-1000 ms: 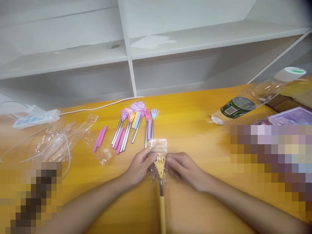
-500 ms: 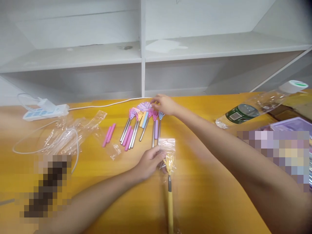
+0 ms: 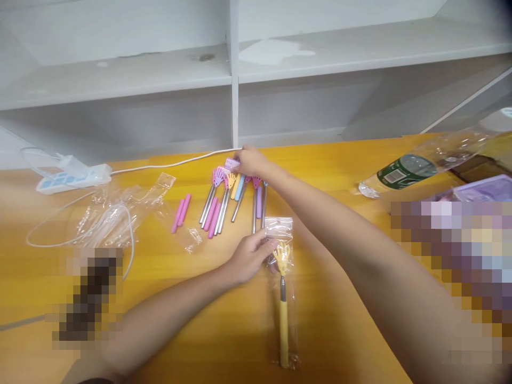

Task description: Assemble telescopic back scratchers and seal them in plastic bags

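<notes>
My left hand (image 3: 252,257) is closed on the top of a clear zip bag (image 3: 279,228) with a yellow back scratcher (image 3: 284,320) inside, its hand-shaped head up and its handle pointing toward me. Farther off, my right hand (image 3: 251,161) has its fingers bent down onto small purple cards (image 3: 231,164), pinching at one; the fingertips are partly hidden. Around and below it lie several loose back scratchers with metal rods, among them a purple one (image 3: 218,177) and an orange one (image 3: 230,181). Pink handle tubes (image 3: 213,218) lie among the rods.
Two more pink tubes (image 3: 181,213) lie left of the group. Beyond them are a heap of clear bags (image 3: 114,218), a white cable and a power strip (image 3: 74,178). A plastic bottle (image 3: 406,172) lies at the right near a purple box (image 3: 484,189). White shelving (image 3: 235,112) stands behind.
My right hand has shifted left and down onto the purple cards, its fingers closing in. My left hand still holds the bagged back scratcher, more of which shows. The camera view has shifted slightly.
</notes>
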`<state>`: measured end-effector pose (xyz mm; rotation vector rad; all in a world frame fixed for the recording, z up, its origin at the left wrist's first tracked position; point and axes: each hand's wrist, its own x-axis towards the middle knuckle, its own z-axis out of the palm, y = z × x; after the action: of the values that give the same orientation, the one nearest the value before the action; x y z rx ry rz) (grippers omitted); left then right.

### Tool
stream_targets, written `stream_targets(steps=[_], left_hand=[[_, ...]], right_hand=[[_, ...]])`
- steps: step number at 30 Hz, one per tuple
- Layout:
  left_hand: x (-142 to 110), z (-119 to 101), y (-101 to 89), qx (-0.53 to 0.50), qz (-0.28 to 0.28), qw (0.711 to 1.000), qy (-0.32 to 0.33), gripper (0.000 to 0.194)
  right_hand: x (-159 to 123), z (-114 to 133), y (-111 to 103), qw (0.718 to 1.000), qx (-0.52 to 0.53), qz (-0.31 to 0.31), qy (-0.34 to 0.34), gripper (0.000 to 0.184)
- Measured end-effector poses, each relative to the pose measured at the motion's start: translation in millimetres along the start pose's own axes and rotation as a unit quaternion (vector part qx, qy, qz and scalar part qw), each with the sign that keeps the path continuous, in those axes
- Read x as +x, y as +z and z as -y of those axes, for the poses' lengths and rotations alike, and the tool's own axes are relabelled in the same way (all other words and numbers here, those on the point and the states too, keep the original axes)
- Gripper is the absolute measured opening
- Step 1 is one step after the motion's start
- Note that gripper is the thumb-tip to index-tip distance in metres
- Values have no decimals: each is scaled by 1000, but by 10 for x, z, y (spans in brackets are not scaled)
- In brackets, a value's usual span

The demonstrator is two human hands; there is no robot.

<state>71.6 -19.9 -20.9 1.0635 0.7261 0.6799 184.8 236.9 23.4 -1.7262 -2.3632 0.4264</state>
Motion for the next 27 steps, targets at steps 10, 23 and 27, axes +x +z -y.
stream_targets(steps=[10, 23, 27], left_hand=[[4, -45, 5, 16, 2, 1000, 3, 50], [-4, -37, 1, -17, -44, 999, -3, 36], [-12, -30, 7, -16, -53, 998, -29, 35]], right_hand=[[-142, 54, -175, 997, 73, -7, 35, 13], [-2267, -391, 52, 780, 615, -110, 32, 30], [-2671, -472, 390, 744, 653, -131, 56, 26]])
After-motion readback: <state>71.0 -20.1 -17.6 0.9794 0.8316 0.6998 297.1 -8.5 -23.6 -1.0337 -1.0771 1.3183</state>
